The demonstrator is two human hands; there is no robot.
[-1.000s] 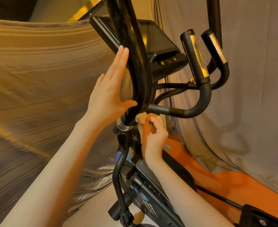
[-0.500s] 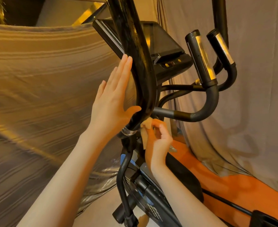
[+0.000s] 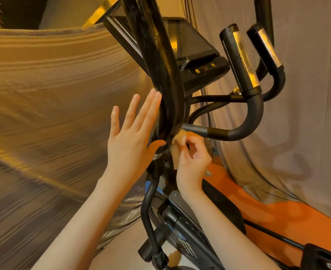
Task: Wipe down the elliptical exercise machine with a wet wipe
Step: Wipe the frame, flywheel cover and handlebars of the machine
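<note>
Head view: your left hand lies flat with fingers straight against the glossy black bar of the elliptical machine, thumb touching its lower end. Your right hand pinches the wet wipe against the bar's base, just below the handlebar.

— What are the 2 hands doing?
— The left hand lies flat, fingers straight, against the glossy black swing bar, thumb under its curve. The right hand pinches a crumpled wet wipe against the bar's lower end.
— And past the right hand?
— A console above it, and 2 grips with shiny metal strips.
</note>
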